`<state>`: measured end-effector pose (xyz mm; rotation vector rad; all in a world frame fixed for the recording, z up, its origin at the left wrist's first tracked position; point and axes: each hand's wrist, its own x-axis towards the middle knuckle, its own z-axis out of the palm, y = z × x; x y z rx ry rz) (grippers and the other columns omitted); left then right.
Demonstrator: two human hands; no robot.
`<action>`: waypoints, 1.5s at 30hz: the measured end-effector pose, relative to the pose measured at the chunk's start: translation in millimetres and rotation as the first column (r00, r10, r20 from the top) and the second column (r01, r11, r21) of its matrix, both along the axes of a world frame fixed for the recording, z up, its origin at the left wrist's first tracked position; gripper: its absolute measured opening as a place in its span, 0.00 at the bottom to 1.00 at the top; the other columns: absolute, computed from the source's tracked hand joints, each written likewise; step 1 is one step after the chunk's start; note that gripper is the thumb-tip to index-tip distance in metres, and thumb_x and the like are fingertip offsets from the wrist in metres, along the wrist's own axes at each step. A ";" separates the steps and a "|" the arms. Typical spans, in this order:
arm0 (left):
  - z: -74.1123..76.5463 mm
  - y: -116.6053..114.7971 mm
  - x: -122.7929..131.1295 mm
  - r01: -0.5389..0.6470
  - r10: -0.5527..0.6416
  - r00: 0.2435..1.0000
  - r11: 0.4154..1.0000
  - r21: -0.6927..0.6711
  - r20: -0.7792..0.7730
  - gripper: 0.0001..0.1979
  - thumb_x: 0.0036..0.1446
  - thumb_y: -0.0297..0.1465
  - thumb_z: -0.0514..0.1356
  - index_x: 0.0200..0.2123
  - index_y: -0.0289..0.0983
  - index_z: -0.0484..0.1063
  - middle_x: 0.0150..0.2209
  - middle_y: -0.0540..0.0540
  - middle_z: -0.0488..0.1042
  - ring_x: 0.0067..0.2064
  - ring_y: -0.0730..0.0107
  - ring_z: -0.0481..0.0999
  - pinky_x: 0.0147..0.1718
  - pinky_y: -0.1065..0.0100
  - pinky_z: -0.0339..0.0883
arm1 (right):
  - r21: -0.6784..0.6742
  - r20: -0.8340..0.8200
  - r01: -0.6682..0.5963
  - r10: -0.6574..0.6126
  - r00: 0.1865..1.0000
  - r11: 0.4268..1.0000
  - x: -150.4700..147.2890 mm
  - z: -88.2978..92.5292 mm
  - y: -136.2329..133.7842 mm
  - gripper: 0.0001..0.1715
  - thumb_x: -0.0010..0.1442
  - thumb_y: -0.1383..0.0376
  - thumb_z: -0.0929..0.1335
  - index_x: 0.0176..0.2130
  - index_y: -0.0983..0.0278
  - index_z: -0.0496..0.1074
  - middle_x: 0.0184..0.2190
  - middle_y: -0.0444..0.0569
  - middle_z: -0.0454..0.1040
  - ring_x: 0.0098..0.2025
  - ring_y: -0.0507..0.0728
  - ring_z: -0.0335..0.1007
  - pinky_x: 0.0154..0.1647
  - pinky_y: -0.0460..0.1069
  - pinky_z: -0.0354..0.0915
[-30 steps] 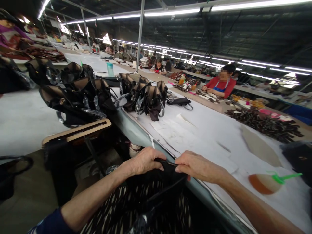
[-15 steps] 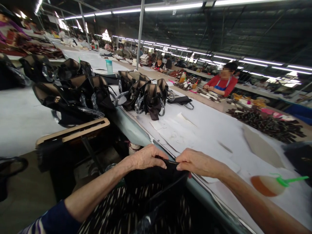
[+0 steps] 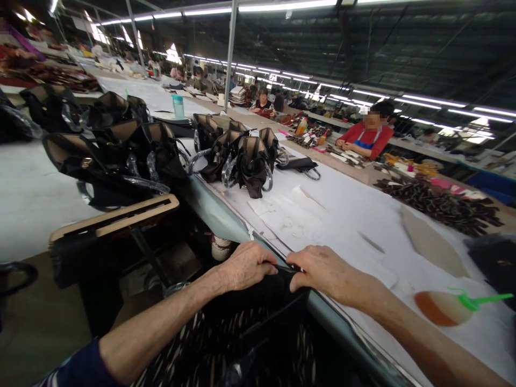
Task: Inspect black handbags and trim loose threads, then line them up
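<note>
A black bag (image 3: pixel 258 301) rests in my lap against the table's near edge (image 3: pixel 226 220). My left hand (image 3: pixel 244 264) is closed on the bag's top edge from the left. My right hand (image 3: pixel 322 266) pinches the same edge from the right. The two hands almost touch, thumbs tucked under the black rim. The lower part of the bag is dark and hard to make out.
Several black handbags (image 3: pixel 237 156) stand in a cluster on the white table, more (image 3: pixel 116 145) on the bench to the left. A glue bottle with green nozzle (image 3: pixel 443 305) lies at the right. A person in red (image 3: pixel 368 141) works across the table. Dark strips (image 3: pixel 439 201) are piled far right.
My hands have drawn slightly closer together on the bag's edge. The view has shifted a little to the right.
</note>
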<state>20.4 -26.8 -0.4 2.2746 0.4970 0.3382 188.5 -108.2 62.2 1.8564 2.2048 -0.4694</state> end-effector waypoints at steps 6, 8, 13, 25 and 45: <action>0.2 -6.4 1.1 -0.027 0.027 1.000 0.999 0.045 -0.001 0.10 0.51 0.28 0.54 0.29 0.38 0.76 0.19 0.53 0.68 0.24 0.75 0.64 0.25 0.76 0.54 | -0.019 0.008 0.098 -0.098 0.995 0.995 -23.9 -3.5 2.5 0.12 0.51 0.58 0.68 0.33 0.63 0.71 0.31 0.50 0.74 0.37 0.60 0.68 0.33 0.49 0.55; -0.3 -8.5 0.7 -0.042 0.041 0.999 0.998 0.049 0.003 0.10 0.51 0.28 0.54 0.30 0.39 0.77 0.20 0.53 0.69 0.25 0.75 0.65 0.25 0.75 0.54 | -0.051 0.012 0.166 -0.165 0.986 0.985 -33.7 -1.7 3.8 0.14 0.51 0.57 0.68 0.34 0.65 0.71 0.32 0.52 0.73 0.36 0.60 0.67 0.32 0.49 0.56; -0.3 -8.5 -3.9 -0.045 0.044 0.999 0.999 0.008 0.026 0.10 0.51 0.28 0.55 0.30 0.40 0.77 0.19 0.54 0.68 0.25 0.75 0.65 0.26 0.75 0.54 | -0.060 -0.022 0.229 -0.230 0.973 0.972 -44.8 -1.0 0.5 0.10 0.55 0.62 0.64 0.34 0.66 0.71 0.33 0.52 0.73 0.36 0.58 0.66 0.33 0.48 0.56; 8.3 15.4 -19.3 0.039 -0.051 0.998 0.936 -0.349 -0.024 0.13 0.47 0.34 0.60 0.37 0.36 0.75 0.28 0.52 0.73 0.30 0.71 0.68 0.29 0.74 0.59 | -0.004 -0.205 0.121 -0.119 0.971 0.993 -19.9 -9.8 -4.1 0.14 0.58 0.63 0.59 0.23 0.63 0.63 0.21 0.42 0.64 0.25 0.51 0.59 0.26 0.45 0.51; -41.7 11.7 -94.6 -0.013 0.138 0.987 0.582 -0.813 0.082 0.19 0.34 0.31 0.67 0.35 0.35 0.76 0.33 0.50 0.71 0.36 0.67 0.69 0.38 0.69 0.63 | -0.327 -0.485 0.182 -0.329 0.810 0.928 -8.6 -13.7 -11.8 0.11 0.56 0.61 0.62 0.29 0.64 0.69 0.21 0.41 0.67 0.24 0.50 0.60 0.25 0.43 0.56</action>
